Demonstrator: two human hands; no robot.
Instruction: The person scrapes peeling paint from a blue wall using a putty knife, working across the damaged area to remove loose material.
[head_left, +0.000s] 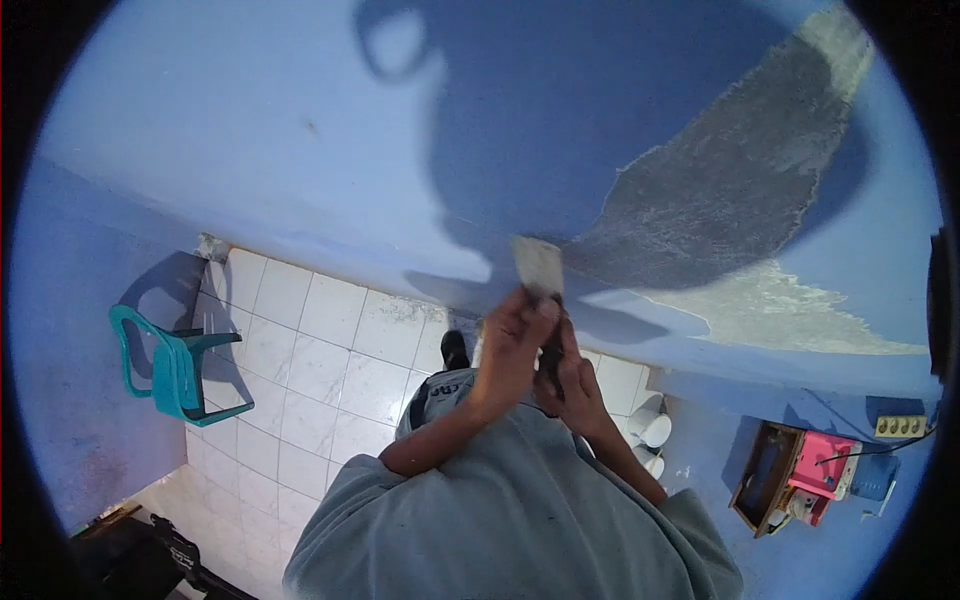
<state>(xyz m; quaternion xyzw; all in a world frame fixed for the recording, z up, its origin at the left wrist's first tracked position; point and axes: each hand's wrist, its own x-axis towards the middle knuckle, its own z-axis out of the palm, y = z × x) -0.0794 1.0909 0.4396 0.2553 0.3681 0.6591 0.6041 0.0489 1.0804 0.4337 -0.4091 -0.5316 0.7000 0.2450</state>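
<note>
A scraper (540,268) with a broad, pale flat blade and a dark handle is held up in front of my chest, its blade pointing at the blue wall (300,130). My left hand (512,345) has its fingers closed around the scraper near the base of the blade. Lower and to the right, my right hand (574,385) is closed on the dark handle, partly hiding it. Whether the blade edge touches the wall cannot be told. Just beyond the blade is a stripped grey patch (730,170) with ragged paint edges, mostly in shadow.
A green plastic chair (178,375) stands at left on white floor tiles (325,305). White buckets (652,428) are at right. Further right are a wooden-framed box (768,478), a pink container (825,462) and a power strip (900,427). A dark object (150,560) sits lower left.
</note>
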